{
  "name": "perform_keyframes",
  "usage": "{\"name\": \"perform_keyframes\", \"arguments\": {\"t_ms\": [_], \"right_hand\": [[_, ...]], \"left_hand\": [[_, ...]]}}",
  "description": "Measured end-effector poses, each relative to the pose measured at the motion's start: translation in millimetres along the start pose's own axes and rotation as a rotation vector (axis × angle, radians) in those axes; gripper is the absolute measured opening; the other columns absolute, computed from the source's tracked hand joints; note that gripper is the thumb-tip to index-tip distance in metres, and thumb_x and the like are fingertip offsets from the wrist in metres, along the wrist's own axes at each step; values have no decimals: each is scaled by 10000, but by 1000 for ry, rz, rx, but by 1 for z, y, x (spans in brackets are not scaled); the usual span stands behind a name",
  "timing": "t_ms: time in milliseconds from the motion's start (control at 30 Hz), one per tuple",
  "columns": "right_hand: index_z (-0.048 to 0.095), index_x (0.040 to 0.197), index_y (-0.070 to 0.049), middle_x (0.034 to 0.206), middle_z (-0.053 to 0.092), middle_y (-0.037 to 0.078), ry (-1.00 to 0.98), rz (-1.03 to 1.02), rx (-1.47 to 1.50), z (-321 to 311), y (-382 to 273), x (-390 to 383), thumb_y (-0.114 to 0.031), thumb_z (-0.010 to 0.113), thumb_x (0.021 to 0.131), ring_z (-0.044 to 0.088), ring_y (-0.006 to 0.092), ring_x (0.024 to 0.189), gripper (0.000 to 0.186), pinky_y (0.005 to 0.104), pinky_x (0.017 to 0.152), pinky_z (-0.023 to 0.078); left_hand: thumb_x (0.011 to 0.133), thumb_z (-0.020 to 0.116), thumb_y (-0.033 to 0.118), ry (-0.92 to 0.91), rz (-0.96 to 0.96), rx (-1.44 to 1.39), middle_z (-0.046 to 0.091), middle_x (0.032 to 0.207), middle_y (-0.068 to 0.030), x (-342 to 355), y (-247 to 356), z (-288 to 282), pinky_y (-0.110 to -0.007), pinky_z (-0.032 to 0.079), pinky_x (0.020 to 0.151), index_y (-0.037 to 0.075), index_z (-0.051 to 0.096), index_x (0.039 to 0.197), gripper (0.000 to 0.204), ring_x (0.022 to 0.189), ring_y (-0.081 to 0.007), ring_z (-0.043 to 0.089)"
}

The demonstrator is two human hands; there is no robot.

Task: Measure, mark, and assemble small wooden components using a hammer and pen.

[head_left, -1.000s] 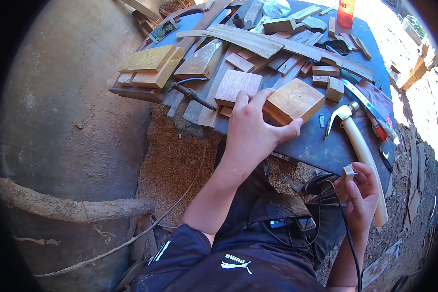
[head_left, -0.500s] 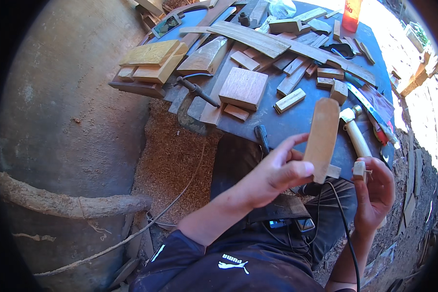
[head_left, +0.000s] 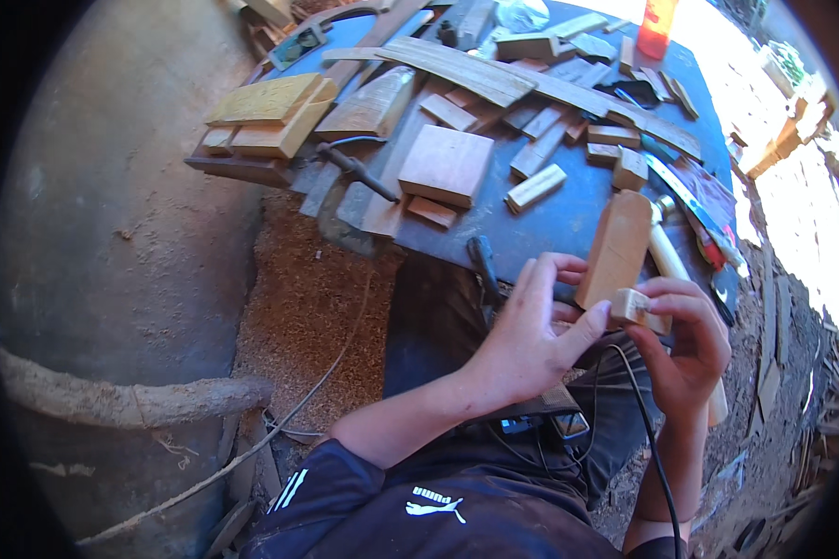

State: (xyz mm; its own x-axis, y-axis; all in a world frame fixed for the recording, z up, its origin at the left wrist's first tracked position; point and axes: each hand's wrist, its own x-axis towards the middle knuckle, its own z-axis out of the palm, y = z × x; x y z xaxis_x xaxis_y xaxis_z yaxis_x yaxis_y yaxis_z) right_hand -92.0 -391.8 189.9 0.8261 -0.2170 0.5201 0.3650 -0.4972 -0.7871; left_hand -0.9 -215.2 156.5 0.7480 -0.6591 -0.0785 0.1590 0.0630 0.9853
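My left hand (head_left: pixel 531 326) is closed around the lower end of a rounded-top wooden piece (head_left: pixel 617 244), which stands tilted up above my lap. Between the fingertips of my right hand (head_left: pixel 688 335) is a small pale wooden block (head_left: pixel 636 307), held against or just in front of the piece's lower end. My left thumb also reaches the block. Whether block and piece actually touch is hard to see, and my fingers cover part of both. Just beyond my right hand, a hammer (head_left: pixel 666 250) with a pale handle lies at the table's edge.
The blue table (head_left: pixel 489 244) carries many offcuts, a square wooden block (head_left: pixel 446 164) and a long plank (head_left: pixel 457 70). A clamp (head_left: pixel 356 171) grips its left edge. A handsaw (head_left: pixel 688 197) lies at the right, a red bottle (head_left: pixel 657 28) at the back. A black cable (head_left: pixel 648 424) hangs beside my right forearm.
My right hand has moved left, bringing the small block to the lower end of the wooden piece. The piece has turned slightly in my left hand. The whole view has shifted a little.
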Motion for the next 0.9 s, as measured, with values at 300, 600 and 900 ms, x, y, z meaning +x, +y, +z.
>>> {"name": "perform_keyframes", "arguments": {"t_ms": [300, 600, 900], "right_hand": [[738, 1058, -18, 1062, 733, 149, -64, -77, -111, 1, 1, 13, 40, 821, 791, 732, 272, 969, 285, 357, 845, 578], [722, 1118, 26, 1145, 701, 160, -77, 18, 108, 8, 4, 9, 73, 785, 819, 703, 232, 1062, 309, 334, 899, 564], [725, 1152, 25, 1146, 700, 149, -143, 8, 53, 3, 6, 22, 80, 760, 844, 698, 227, 1065, 316, 319, 912, 560]], "left_hand": [[775, 933, 95, 129, 399, 456, 564, 1205, -99, -3, -1, -7, -238, 604, 648, 60, 499, 1438, 792, 957, -143, 687], [769, 858, -34, 234, 659, 426, 584, 829, -29, -5, -17, -3, -249, 536, 592, 36, 602, 1282, 577, 686, -103, 617], [755, 944, 166, 262, 553, 624, 549, 804, 19, 6, 3, -27, -204, 348, 567, 43, 630, 1370, 701, 646, -46, 434]]}}
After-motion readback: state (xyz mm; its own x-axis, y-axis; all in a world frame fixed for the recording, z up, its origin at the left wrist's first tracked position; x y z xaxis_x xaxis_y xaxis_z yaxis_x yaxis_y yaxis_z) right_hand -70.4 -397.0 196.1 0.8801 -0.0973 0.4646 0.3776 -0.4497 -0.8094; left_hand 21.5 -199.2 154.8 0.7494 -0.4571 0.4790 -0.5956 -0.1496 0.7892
